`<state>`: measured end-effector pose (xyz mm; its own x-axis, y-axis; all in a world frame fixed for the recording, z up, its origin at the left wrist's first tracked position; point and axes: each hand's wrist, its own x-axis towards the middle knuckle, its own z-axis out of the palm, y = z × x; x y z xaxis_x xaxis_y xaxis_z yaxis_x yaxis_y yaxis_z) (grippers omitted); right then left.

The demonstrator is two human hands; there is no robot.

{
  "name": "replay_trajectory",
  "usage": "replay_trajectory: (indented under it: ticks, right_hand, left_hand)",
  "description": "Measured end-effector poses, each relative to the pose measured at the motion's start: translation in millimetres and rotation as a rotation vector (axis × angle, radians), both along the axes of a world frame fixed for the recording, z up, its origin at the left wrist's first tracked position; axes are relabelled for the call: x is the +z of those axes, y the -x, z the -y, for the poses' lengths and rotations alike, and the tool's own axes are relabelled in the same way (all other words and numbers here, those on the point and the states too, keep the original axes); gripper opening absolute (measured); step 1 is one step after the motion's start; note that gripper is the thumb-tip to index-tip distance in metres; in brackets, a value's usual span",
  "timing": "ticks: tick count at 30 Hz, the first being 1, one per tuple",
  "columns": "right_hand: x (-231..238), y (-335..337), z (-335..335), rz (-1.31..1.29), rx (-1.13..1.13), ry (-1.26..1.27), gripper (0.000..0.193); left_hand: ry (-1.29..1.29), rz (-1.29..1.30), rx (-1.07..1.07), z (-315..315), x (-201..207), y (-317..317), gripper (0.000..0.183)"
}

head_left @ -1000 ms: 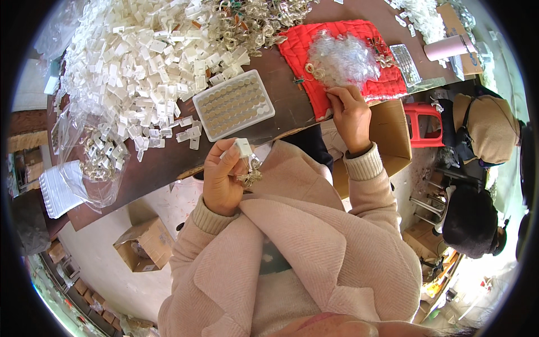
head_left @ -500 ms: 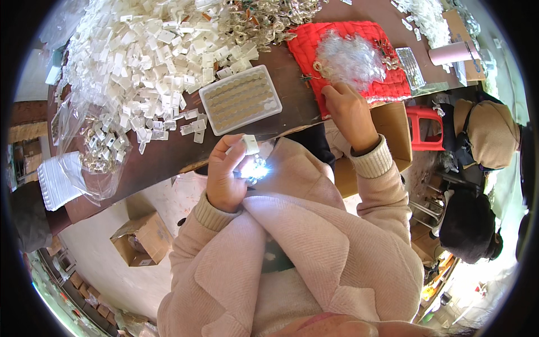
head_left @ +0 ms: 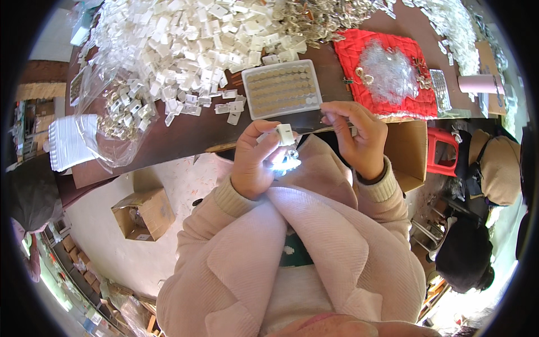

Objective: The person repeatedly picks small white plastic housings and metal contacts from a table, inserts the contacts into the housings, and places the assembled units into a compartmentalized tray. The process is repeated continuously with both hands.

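My left hand [head_left: 255, 163] grips a small white plastic casing [head_left: 285, 135] between thumb and fingers. Just below the casing, a brightly lit clear piece [head_left: 285, 163] glares white, and the glare hides how the two join. My right hand [head_left: 362, 137] is raised to the right of it, thumb and index finger pinched; anything between the fingertips is too small to make out. Beyond the hands, a white tray [head_left: 320, 98] on the table holds rows of small round discs. Clear plastic bits [head_left: 387, 70] lie heaped on a red quilted pad [head_left: 351, 50] at the far right.
A large pile of white casings [head_left: 196, 39] covers the table's left. Behind the tray lie tangled clear pieces [head_left: 320, 19]. A plastic bag [head_left: 120, 149] with more pieces sits at the left edge. Cardboard boxes [head_left: 407, 149] [head_left: 154, 213] and a red stool [head_left: 442, 151] stand below table height.
My right hand has left the red pad's near edge and come left toward the casing. My left hand still holds the casing and lit piece. The whole view has shifted.
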<state>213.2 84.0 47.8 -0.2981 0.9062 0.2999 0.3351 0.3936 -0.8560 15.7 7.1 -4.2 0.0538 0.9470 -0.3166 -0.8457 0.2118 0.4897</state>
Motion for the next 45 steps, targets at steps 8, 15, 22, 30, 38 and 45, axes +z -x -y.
replay_trajectory:
  ticks: [8, 15, 22, 30, 38, 45]
  right_hand:
    - [7, 43, 17, -0.198, 0.162, 0.08, 0.014]
    - [1, 51, 20, -0.304, 0.171, 0.149, 0.012]
    - [2, 47, 16, -0.22, 0.232, 0.178, 0.014]
    - [7, 42, 14, -0.099, 0.239, 0.103, 0.014]
    - [-4, 15, -2, 0.102, 0.186, -0.082, 0.023]
    - [-43, -34, -61, 0.756, -0.224, -0.547, 0.031]
  left_hand:
    - [-0.134, 0.008, 0.026, 3, 3, 2, 0.024]
    - [-0.152, 0.103, 0.037, 5, 3, 4, 0.022]
    - [-0.122, -0.001, 0.032, 3, 5, 8, 0.021]
    - [-0.144, 0.059, 0.036, 4, 5, 7, 0.02]
    - [-0.018, -0.059, -0.074, 0, 9, 8, 0.026]
    - [-0.055, -0.029, -0.158, -8, 23, 9, 0.036]
